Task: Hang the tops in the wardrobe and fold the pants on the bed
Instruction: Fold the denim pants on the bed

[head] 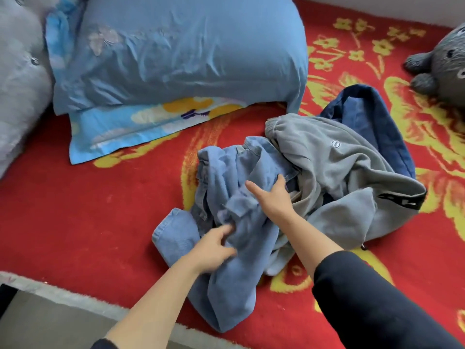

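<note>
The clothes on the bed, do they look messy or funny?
Yes. The pale denim garment, the grey garment and the dark blue garment lie crumpled in one heap on the red blanket, none folded. Nothing looks torn or spilled.

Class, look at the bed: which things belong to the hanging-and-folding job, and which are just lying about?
Belong to the job: denim garment, grey fleece garment, navy garment, left hand and right hand gripping the denim.
Lying about: blue pillow, flowered pillow under it, grey plush toy, red blanket.
</note>
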The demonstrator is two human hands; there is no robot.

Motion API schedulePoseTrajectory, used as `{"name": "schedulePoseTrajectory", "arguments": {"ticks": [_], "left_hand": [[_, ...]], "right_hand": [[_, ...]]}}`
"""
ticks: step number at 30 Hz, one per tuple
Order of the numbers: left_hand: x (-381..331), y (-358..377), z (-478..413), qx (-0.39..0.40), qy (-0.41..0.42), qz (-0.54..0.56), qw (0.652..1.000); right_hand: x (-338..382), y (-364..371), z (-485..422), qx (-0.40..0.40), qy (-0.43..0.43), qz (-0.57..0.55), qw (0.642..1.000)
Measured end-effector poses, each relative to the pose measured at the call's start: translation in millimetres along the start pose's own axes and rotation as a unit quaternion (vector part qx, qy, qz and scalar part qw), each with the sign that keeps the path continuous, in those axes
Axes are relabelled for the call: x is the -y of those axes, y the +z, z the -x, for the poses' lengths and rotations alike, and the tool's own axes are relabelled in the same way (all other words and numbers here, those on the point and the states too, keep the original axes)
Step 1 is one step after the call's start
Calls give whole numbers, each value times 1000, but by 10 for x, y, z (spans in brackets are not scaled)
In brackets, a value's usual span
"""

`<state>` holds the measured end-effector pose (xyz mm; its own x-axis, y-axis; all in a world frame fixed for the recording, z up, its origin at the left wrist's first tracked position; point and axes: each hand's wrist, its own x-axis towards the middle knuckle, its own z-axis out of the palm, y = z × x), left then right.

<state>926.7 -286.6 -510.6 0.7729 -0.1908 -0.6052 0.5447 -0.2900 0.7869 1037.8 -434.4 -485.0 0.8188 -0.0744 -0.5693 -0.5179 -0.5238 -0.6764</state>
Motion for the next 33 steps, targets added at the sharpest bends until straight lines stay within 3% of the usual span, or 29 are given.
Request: {"name": "schedulePoseTrajectory", "arguments": {"ticks": [4,7,8,10,12,14,17,19,22,24,27,30,33], "left_hand": [[83,119,329,106,4,-68,992],[139,46,476,162,-41,-35,985],[134,2,481,126,-59,-16,990],[79,-89,419,-39,-88,29,995],[-72,-182,314,-181,-121,127,968],[-246,-220,197,-189,-144,240,941],[-475,-113,41,-160,-166,252,940],[-566,45,-51,-203,-195,230,932],[-550,212,-104,-273,-243,281,887],[-481,277,-92,-247,-230,316,886],[-427,317,61,-209,-211,265,917],[-364,311,367,-118,-268,195,936],[-262,333,640,35,-366,16,930]], "right_hand": [[-62,144,84,21,18,38,999],[-169,43,291,50,23,-74,996],[-217,-49,363,70,45,-116,990],[-289,-304,561,130,99,-188,968],[-402,-567,767,212,134,-236,939],[-514,-791,944,263,141,-247,922],[-606,-1012,1199,323,146,-263,897],[-666,-1093,1371,349,155,-256,888],[-814,-1213,1605,369,169,-241,882],[-922,-1343,1754,374,175,-240,878],[-1202,-1533,1909,311,213,-246,893],[-1448,-1630,2059,223,253,-80,938],[-1475,-1571,2211,173,185,96,963]]}}
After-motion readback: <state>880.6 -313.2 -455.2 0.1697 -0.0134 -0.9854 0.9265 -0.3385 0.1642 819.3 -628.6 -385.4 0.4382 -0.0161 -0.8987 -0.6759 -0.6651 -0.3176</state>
